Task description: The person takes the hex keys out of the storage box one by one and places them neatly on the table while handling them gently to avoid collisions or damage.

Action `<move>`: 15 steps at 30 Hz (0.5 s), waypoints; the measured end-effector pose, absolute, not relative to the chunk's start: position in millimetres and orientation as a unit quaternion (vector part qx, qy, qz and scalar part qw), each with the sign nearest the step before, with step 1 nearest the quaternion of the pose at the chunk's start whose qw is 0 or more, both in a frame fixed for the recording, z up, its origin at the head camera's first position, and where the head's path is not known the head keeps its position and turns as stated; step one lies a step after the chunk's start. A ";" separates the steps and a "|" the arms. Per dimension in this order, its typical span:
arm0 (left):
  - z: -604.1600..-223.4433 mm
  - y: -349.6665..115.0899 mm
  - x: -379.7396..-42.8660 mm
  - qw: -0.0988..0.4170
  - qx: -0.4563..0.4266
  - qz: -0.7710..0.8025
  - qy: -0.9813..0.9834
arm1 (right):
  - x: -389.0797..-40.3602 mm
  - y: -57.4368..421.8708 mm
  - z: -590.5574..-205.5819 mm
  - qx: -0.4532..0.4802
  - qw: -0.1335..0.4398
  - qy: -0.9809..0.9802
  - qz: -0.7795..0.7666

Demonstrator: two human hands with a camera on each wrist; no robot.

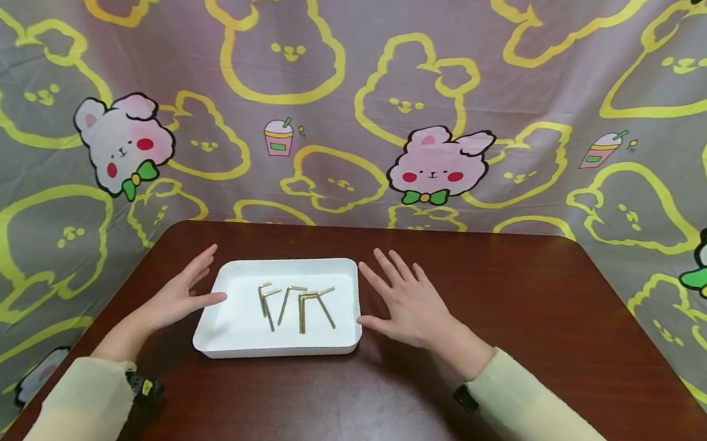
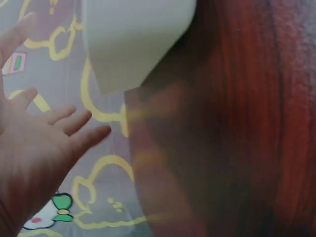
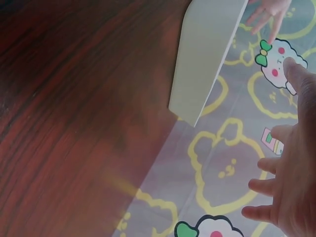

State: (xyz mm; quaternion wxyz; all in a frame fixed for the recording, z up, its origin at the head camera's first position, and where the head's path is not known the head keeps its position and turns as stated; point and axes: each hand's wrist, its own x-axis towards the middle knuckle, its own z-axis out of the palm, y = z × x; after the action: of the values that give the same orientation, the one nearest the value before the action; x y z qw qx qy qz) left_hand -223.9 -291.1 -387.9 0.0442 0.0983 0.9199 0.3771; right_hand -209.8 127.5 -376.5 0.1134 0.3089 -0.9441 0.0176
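Note:
A shallow white tray (image 1: 244,343) lies on the table with several thin, brass-coloured L-shaped hex keys (image 1: 302,313) grouped toward its middle and right. At the tray's left end is my left hand (image 1: 169,299), fingers extended and thumb tip over the rim. My right hand (image 1: 412,305) is spread beside the right end, its thumb tip right at the edge. Nothing is held by either hand. In the left wrist view the left palm (image 2: 34,143) faces the tray's outer wall (image 2: 138,44). The right wrist view has the right hand (image 3: 296,168) beside the tray's side (image 3: 205,59).
The dark red-brown wooden table (image 1: 363,415) carries the tray left of its centre. A grey curtain (image 1: 353,61) with yellow bear outlines and pink-cheeked cartoon heads hangs behind and along both sides. Dark straps (image 1: 143,387) sit at the sleeve cuffs.

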 end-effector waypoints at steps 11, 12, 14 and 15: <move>-410.8 -297.3 -233.4 0.068 0.098 0.407 0.906 | -211.3 123.3 -379.3 0.312 0.094 -0.945 0.017; -411.8 -297.7 -234.1 0.068 0.100 0.409 0.904 | -211.6 122.9 -379.5 0.313 0.096 -0.945 0.017; -413.6 -298.8 -235.1 0.065 0.103 0.416 0.901 | -212.5 121.5 -380.4 0.318 0.100 -0.943 0.016; -414.2 -299.2 -235.3 0.064 0.104 0.420 0.899 | -213.0 120.8 -380.9 0.321 0.102 -0.942 0.015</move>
State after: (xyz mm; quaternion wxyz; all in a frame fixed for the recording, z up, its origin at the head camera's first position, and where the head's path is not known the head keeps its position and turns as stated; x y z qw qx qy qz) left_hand -235.3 -299.2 -414.2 0.0635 0.1043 0.8994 0.4197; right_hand -213.0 120.8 -380.9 0.1016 0.3209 -0.9415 0.0151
